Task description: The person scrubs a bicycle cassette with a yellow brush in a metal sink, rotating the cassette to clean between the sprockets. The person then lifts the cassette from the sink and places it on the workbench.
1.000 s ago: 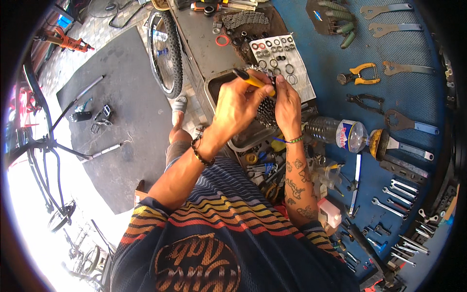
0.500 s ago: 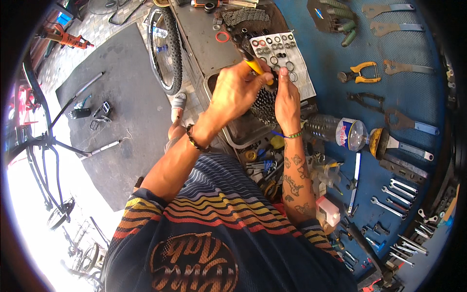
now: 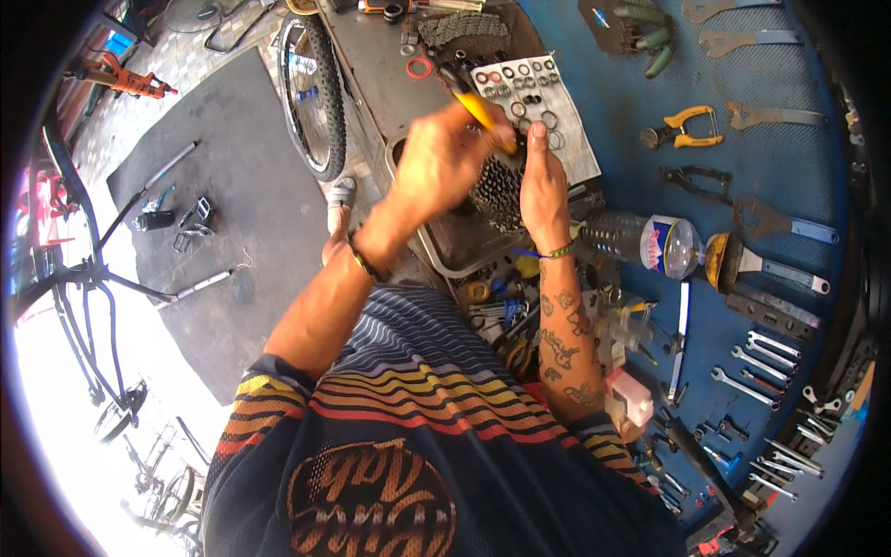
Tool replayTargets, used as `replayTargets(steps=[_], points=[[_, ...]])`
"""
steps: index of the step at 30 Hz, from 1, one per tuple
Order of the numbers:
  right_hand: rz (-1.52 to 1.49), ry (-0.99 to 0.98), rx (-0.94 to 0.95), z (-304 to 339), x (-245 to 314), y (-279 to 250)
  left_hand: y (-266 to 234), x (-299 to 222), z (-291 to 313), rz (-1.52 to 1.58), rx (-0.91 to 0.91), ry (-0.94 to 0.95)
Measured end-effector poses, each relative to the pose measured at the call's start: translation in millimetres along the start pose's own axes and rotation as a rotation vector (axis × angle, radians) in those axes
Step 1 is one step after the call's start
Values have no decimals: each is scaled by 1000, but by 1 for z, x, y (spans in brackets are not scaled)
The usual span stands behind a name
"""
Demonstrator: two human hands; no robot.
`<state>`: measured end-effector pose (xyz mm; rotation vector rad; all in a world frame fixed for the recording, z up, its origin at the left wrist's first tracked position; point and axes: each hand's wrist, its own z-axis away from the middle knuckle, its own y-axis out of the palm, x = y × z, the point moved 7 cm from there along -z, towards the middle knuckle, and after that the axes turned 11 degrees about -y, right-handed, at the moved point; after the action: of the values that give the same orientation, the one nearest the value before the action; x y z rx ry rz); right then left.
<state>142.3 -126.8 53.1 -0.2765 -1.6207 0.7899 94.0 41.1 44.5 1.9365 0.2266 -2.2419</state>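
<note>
My left hand, slightly blurred, is closed around a yellow-handled tool. Its dark upper end points up and away from me; the lower end meets the top of a bicycle cassette, where my fingers hide its working part. The cassette is a stack of dark toothed sprockets, held on edge above a metal tray. My right hand grips the cassette's right side, thumb pointing up and the other fingers hidden behind it.
Beyond the hands lies a white sheet with rings and small parts, near a chain. A plastic bottle lies right of my wrist. Wrenches and pliers hang on a blue panel. A bicycle wheel stands left.
My left hand has shifted slightly left with the yellow-handled tool, whose upper end now reaches farther up and left. My right hand still holds the cassette in nearly the same place.
</note>
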Motion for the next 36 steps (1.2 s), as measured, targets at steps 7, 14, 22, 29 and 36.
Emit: replayTargets(steps=[7, 14, 22, 29, 36], points=[[29, -7, 3, 5, -1, 1, 2, -16, 4, -69, -28, 152], [-30, -117, -37, 7, 8, 1, 3, -19, 1, -212, -15, 147], [48, 29, 32, 12, 0, 2, -9, -17, 0, -112, -151, 119], [55, -91, -1, 12, -6, 0, -11, 32, -22, 419, -34, -82], [-92, -188, -35, 12, -21, -3, -15, 65, -23, 677, -112, -142]])
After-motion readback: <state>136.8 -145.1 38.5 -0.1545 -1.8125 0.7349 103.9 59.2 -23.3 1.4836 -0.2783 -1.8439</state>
